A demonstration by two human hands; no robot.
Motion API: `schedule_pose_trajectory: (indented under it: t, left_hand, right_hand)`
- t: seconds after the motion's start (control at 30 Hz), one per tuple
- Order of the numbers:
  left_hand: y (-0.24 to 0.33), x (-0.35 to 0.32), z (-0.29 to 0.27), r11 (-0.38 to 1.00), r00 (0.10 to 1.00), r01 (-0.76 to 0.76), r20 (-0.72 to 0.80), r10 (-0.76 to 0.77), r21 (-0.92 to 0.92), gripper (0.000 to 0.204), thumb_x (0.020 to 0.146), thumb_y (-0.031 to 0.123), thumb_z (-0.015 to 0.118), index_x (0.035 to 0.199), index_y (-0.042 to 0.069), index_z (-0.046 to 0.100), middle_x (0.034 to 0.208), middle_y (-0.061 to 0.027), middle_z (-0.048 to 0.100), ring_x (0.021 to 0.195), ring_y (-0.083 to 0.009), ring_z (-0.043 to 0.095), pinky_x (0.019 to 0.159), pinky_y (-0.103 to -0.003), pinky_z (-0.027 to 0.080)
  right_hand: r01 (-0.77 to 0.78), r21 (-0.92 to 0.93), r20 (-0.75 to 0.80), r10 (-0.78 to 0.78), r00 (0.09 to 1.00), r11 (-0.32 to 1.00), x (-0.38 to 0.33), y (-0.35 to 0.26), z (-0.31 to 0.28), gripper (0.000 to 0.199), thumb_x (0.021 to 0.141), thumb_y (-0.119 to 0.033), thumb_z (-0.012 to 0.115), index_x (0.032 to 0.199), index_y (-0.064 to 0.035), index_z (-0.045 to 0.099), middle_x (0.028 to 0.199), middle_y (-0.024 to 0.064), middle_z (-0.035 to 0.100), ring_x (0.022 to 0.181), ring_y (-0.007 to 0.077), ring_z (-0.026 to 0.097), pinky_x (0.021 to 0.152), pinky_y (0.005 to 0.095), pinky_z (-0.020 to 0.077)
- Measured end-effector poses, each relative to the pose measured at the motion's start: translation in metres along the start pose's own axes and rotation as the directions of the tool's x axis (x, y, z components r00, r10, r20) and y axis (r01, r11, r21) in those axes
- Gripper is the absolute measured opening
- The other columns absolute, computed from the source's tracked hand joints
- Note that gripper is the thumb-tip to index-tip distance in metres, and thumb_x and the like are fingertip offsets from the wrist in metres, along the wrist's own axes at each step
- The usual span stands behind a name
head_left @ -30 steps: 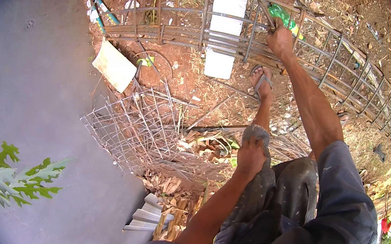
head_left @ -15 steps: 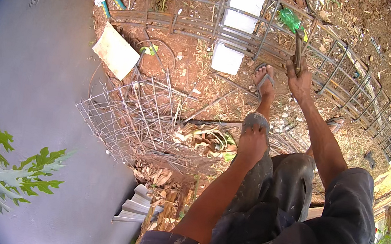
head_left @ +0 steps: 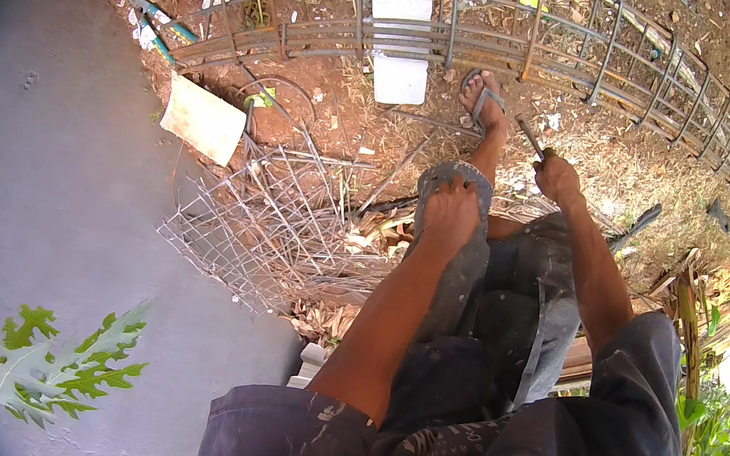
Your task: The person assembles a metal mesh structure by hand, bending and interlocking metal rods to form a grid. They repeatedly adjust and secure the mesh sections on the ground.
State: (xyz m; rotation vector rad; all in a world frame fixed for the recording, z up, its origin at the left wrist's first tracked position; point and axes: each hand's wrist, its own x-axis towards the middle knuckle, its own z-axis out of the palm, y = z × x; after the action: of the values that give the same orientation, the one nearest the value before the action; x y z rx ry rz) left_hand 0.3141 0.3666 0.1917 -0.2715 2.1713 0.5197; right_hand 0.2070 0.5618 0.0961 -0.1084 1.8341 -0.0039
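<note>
Head view: tool partly hidden

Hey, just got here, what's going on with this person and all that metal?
The person's right hand grips a slim, dark metal tool, held apart from the long, rusty steel-bar cage ahead. The left hand rests on the dark, paint-flecked trousers. Neither hand touches the cage, whose bars cross over a white rectangular block.

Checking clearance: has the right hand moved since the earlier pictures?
Yes: the right hand has drawn back, lower in view, away from the rebar cage.
</note>
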Motion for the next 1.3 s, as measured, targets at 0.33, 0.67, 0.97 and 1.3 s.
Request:
schedule_pose_trajectory:
  t: [0.33, 0.67, 0.97, 1.3]
  left_hand:
    - [-0.033, -0.008, -0.009, 0.956, 0.989, -0.133, -0.028, 0.145, 0.26, 0.021, 0.078, 0.015, 0.062, 0.097, 0.005, 0.065, 0.101, -0.0145, 0.06, 0.089, -0.0309, 0.065, 0.076, -0.04, 0.053]
    - [-0.013, -0.038, 0.011, 0.923, 0.981, -0.189, 0.032, 0.189, 0.335, 0.024, 0.084, 0.017, 0.06, 0.104, 0.004, 0.061, 0.113, -0.0183, 0.053, 0.098, -0.0339, 0.061, 0.077, -0.042, 0.053]
    - [0.023, -0.01, 0.009, 0.903, 0.973, -0.221, 0.028, 0.227, 0.368, 0.017, 0.087, 0.016, 0.057, 0.099, 0.004, 0.058, 0.112, -0.0178, 0.051, 0.094, -0.0326, 0.061, 0.074, -0.042, 0.053]
    - [0.077, 0.008, 0.001, 0.931, 0.998, -0.058, 0.038, 0.047, 0.361, 0.02, 0.083, 0.014, 0.059, 0.1, 0.003, 0.059, 0.108, -0.0159, 0.053, 0.087, -0.0334, 0.063, 0.071, -0.043, 0.054]
  right_hand:
    - [0.057, 0.439, -0.222, 0.046, 0.974, 0.897, -0.048, -0.032, 0.06, 0.032, 0.082, -0.015, 0.054, 0.111, 0.0, 0.054, 0.094, 0.0243, 0.066, 0.088, 0.038, 0.066, 0.076, 0.0467, 0.0523]
    - [-0.293, 0.744, 0.068, 0.367, 0.928, 0.601, -0.17, 0.016, 0.217, 0.057, 0.08, -0.042, 0.061, 0.114, 0.0029, 0.053, 0.099, 0.0295, 0.063, 0.094, 0.0425, 0.062, 0.085, 0.044, 0.0485]
    - [-0.424, 0.618, 0.201, 0.389, 0.899, 0.662, -0.156, 0.116, 0.123, 0.046, 0.074, -0.028, 0.062, 0.11, 0.0016, 0.059, 0.111, 0.0261, 0.063, 0.103, 0.0397, 0.062, 0.088, 0.0459, 0.0502]
    - [-0.378, 0.666, -0.062, 0.553, 0.831, 0.643, -0.074, 0.271, 0.008, 0.061, 0.081, -0.043, 0.057, 0.123, 0.0018, 0.052, 0.111, 0.0307, 0.061, 0.106, 0.0417, 0.06, 0.092, 0.045, 0.0471]
